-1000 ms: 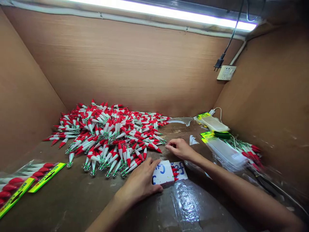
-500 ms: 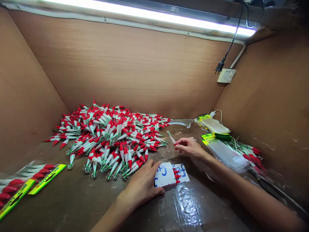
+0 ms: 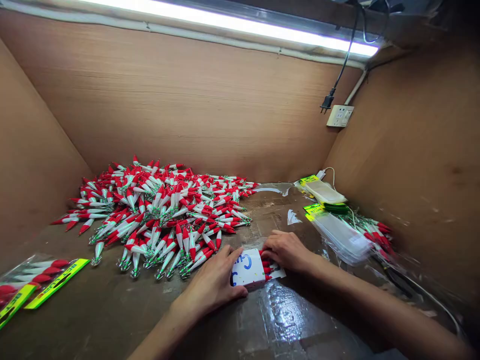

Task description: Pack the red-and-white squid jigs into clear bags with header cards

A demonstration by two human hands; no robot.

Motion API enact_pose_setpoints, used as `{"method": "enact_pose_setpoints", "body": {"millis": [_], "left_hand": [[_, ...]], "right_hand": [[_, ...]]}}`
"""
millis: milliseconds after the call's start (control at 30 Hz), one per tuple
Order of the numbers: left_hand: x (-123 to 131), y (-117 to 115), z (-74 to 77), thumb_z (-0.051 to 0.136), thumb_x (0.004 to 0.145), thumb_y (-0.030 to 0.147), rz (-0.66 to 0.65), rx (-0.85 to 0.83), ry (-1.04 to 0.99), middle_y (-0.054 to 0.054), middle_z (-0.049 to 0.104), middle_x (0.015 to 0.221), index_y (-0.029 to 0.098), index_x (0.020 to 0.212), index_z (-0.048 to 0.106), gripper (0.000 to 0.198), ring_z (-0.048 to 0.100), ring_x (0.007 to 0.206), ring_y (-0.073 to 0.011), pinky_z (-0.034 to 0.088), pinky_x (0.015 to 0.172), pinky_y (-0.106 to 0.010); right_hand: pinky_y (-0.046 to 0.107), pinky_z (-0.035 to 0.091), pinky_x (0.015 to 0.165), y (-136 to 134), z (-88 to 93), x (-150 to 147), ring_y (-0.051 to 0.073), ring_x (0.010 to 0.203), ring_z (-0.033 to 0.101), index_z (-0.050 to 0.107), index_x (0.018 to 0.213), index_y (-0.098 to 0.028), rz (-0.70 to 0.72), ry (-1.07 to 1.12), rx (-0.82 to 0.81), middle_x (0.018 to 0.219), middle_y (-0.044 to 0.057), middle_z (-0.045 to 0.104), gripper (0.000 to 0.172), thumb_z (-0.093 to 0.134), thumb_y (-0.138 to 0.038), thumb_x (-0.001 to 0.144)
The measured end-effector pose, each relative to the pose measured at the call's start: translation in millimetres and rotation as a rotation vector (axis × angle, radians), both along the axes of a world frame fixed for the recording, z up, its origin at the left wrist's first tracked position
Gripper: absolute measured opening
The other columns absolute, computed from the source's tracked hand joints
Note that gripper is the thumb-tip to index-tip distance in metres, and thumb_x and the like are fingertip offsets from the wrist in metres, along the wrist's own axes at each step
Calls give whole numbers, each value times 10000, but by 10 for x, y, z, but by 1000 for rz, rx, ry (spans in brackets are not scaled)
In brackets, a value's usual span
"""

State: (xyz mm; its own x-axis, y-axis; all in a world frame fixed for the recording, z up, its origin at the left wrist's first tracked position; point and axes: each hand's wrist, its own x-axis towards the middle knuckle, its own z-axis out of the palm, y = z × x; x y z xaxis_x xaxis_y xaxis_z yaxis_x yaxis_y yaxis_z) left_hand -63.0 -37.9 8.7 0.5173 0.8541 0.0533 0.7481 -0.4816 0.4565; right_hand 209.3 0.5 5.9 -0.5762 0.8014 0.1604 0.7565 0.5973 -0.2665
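My left hand (image 3: 214, 274) is closed around the left end of a small white card sleeve (image 3: 246, 269) with blue writing, lying on the table. Several red tips of fishing lures (image 3: 267, 270) stick out of the sleeve's right end. At that end my right hand (image 3: 288, 250) is closed on a red-tipped fishing lure, mostly hidden by the fingers and the sleeve. Left of and beyond my hands spreads a large heap of red and white fishing lures (image 3: 161, 210) with green-and-silver hook crowns.
Filled lure packets (image 3: 56, 283) with yellow headers lie at the left. Clear plastic bags (image 3: 347, 237) are stacked at the right, beside more lures (image 3: 375, 230) and dark-handled pliers (image 3: 399, 281). A black plug (image 3: 327, 101) hangs near the wall socket (image 3: 340, 116).
My right hand has brought a lure from beyond the sleeve down to its right end. The left hand keeps its hold. The whole view has shifted slightly.
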Motion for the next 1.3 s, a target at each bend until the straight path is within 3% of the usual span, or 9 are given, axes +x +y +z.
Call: {"method": "enact_pose_setpoints", "body": {"millis": [133,233,433,533,633,900,1167,1233,1300], "left_hand": [[22,-9,0,815,684,402,-12,9,-27,-90,581,1236,284,1414,503,803,616,1063,-297,498,942,-394],[53,-23,-37,819,709,378,-14,10,-65,-100,549,1349,279,1439,475,813,582,1186,-305,474,1023,-413],[97,-31,-167,792,780,357,-25,64,-139,-112,364,1567,322,1513,346,859,456,1377,-322,419,1115,-479],[98,-36,-152,733,848,349,-49,104,-145,-107,381,1551,332,1510,341,770,485,1355,-304,444,1101,-471],[95,-35,-102,695,885,319,-58,153,-144,-103,408,1521,328,1501,354,705,468,1365,-292,440,1111,-466],[101,29,-89,654,920,287,-60,288,-217,-107,495,1422,314,1462,435,585,540,1278,-295,499,1045,-486],[120,22,-16,653,929,315,-39,266,-355,-84,533,1375,311,1439,458,545,518,1291,-281,465,1077,-480],[129,6,36,657,928,322,-33,239,-393,-79,519,1408,319,1467,411,592,503,1314,-274,449,1096,-476],[134,-27,103,692,900,347,-16,241,-431,-88,477,1469,317,1507,337,704,460,1362,-290,412,1129,-497]], "right_hand": [[291,457,795,18,-28,-103,206,909,597,771,1017,-268,121,60,-6,940,63,713,223,557,-316,980],[306,468,908,24,-41,130,215,1056,601,702,1214,-270,79,108,-17,1144,77,675,282,559,-318,975],[405,468,935,101,-75,1103,326,1154,596,683,1199,-155,-733,-298,89,1208,188,669,372,528,-403,970],[408,493,795,113,-116,1469,359,1018,672,745,1006,-129,-940,-463,-5,1051,215,719,264,537,-280,943],[394,489,721,104,-156,1610,350,917,709,752,967,-135,-972,-459,-22,998,194,737,288,469,-173,935],[341,450,741,149,-142,1663,323,936,710,766,965,-158,-1039,-374,-23,990,179,752,294,493,-266,939],[294,398,629,165,265,1746,281,872,703,746,1029,-239,-1097,-177,26,968,113,766,324,524,-455,935],[306,415,662,81,429,1538,278,865,695,731,1051,-226,-1023,-61,137,977,123,759,334,478,-426,964],[292,442,714,-50,586,1180,238,826,684,728,968,-219,-698,139,137,922,84,757,277,518,-399,953]]}}
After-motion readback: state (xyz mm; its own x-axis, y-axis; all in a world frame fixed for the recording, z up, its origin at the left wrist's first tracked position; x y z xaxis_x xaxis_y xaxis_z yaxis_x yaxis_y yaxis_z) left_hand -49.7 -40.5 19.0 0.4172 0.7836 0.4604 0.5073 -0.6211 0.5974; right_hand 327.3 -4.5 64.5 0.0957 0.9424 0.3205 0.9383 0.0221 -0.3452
